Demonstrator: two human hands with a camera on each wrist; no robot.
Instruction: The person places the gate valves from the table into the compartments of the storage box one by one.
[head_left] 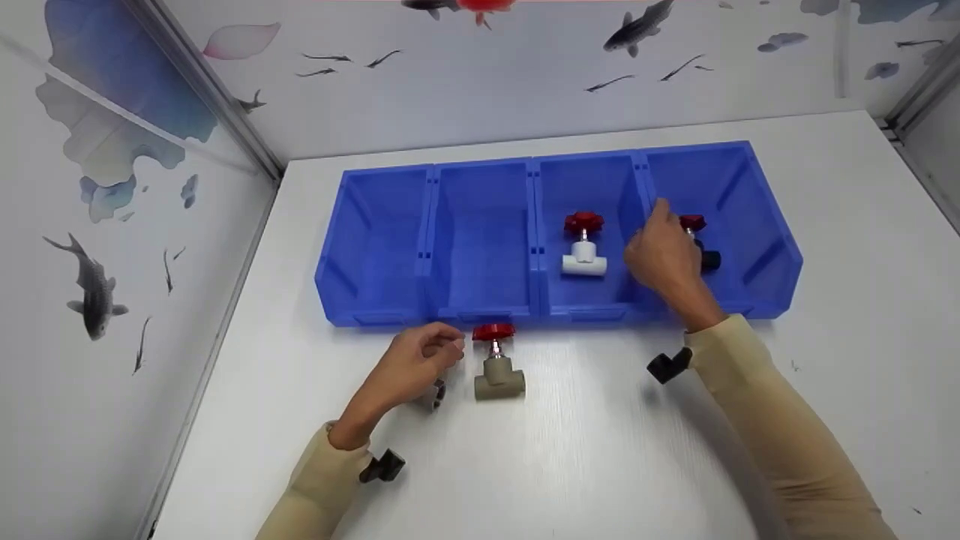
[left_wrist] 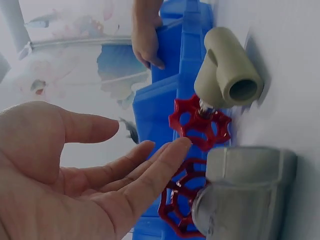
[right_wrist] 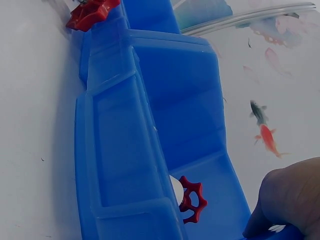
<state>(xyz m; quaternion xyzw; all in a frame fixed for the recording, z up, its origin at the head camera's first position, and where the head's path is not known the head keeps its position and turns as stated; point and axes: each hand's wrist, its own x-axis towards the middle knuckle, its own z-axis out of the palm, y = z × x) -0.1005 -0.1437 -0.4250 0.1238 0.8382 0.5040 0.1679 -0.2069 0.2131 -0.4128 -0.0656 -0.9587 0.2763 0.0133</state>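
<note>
My left hand (head_left: 409,367) hovers over a grey valve (left_wrist: 250,192), its fingers loosely extended and holding nothing. That valve's red handwheel (left_wrist: 180,200) shows beneath the fingers; in the head view the hand covers most of it. Beside it on the table lies a tan tee-shaped valve (head_left: 499,379) with a red handwheel (head_left: 493,332). My right hand (head_left: 664,247) is at the divider between the two rightmost blue bins, fingers bent downward by its rim; their grip is hidden. Just right of that hand, a black valve (head_left: 710,260) with a red wheel sits partly covered in the rightmost bin.
Several joined blue bins (head_left: 484,311) stand in a row at the back of the white table (head_left: 585,465). A white valve (head_left: 584,261) with a red wheel lies in the third bin from the left. Panels printed with fish (head_left: 94,292) enclose the table.
</note>
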